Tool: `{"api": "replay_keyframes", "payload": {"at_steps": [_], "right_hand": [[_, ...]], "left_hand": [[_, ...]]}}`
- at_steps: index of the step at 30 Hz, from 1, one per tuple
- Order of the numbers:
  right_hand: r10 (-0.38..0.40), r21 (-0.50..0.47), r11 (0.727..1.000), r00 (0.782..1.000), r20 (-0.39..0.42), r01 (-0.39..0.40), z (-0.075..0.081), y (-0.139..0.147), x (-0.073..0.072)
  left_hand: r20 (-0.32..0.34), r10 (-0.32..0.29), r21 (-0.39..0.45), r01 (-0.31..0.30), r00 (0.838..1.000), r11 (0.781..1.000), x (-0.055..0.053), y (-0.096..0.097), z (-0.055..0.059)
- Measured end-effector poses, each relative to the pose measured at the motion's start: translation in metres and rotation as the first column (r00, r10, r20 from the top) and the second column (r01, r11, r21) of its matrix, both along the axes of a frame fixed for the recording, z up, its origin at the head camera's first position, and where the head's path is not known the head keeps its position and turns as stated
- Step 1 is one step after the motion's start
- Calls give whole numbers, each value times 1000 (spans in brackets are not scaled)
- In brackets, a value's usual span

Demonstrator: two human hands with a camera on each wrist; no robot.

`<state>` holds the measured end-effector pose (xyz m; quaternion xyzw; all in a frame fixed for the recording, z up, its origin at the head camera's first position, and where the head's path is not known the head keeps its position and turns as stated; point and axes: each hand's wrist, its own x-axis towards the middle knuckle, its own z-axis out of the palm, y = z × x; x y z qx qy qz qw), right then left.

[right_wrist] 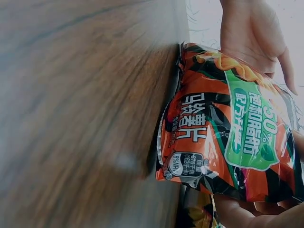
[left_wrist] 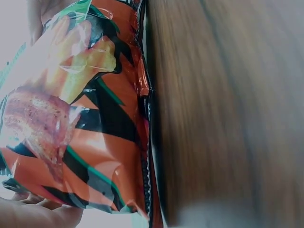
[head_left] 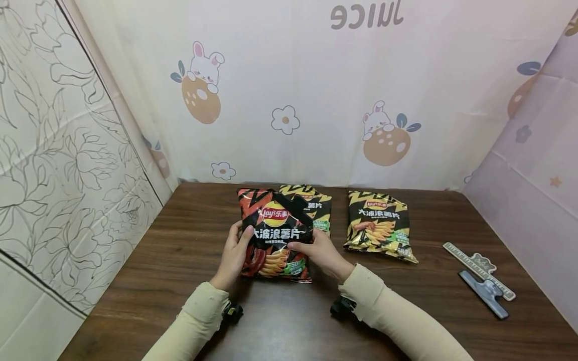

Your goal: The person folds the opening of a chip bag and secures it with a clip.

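Left hand (head_left: 232,253) and right hand (head_left: 327,254) grip a glossy red-black chip bag (head_left: 273,250); only the head view shows a grey bar-clip (head_left: 482,294).

In the head view, the left forearm (head_left: 189,316) slants up and right from the bottom edge, the right forearm (head_left: 397,313) up and left, both in pale sleeves. The left hand (head_left: 234,253) and right hand (head_left: 328,254) face each other near the centre, gripping, left thumb angled up and right, right thumb pointing left, wrists bare beyond the cuffs.
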<state>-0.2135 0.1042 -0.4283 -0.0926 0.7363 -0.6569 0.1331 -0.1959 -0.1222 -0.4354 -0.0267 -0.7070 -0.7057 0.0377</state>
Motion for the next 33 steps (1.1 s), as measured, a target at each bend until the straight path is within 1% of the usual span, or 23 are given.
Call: {"api": "replay_keyframes", "payload": {"at_steps": [5,12,19,23,26,30,33], "right_hand": [[1,-4,1000,1000,-2,-1,1,-10,-2],[28,-33,999,1000,-11,-29,2,-22,-4],[19,-69,997,1000,6,-18,0,-32,-7],[23,-78,997,1000,22,-21,0,-38,-9],[19,-70,997,1000,15,-18,0,-42,-12],[-7,-21,1000,1000,20,8,1,-48,-15],[-31,21,999,999,29,31,1,-52,-18]], "left_hand": [[11,15,-7,-15,1000,1000,1,-9,1],[62,48,-85,-43,997,995,5,-18,-1],[62,104,-135,-95,993,986,7,-24,1],[82,104,-166,-89,991,982,6,-30,1],[97,86,-186,-67,992,980,5,-34,2],[100,72,-199,-51,992,979,4,-38,2],[107,83,-229,-56,991,972,3,-40,2]]}}
